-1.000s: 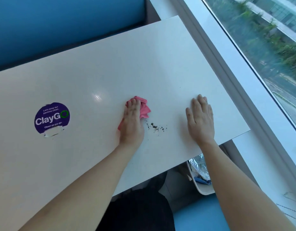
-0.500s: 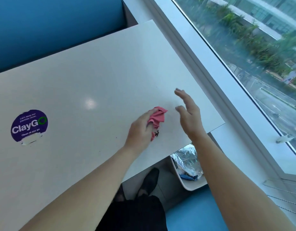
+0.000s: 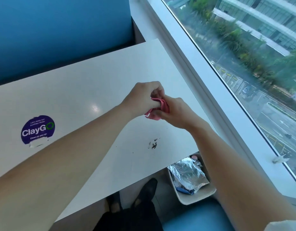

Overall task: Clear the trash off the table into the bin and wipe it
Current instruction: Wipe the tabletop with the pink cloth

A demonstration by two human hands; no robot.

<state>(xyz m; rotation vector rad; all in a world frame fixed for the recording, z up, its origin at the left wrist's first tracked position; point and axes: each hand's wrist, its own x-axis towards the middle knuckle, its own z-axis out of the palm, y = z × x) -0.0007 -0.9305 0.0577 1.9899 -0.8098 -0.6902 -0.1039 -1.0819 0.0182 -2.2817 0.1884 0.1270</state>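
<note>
Both hands have risen off the table and met: left hand and right hand pinch the pink cloth above it. Better to fold it flat, then sweep the crumbs over the near edge into the bin. One cloth, one bin, one patch of crumbs

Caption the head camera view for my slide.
Left hand and right hand grip pink cloth over white table with dark crumbs.

Table: smooth, semi-gloss white laminate. Cloth: soft pink fabric. Foil wrapper, near right: crinkled, shiny metallic. Sticker: glossy, torn.
</note>
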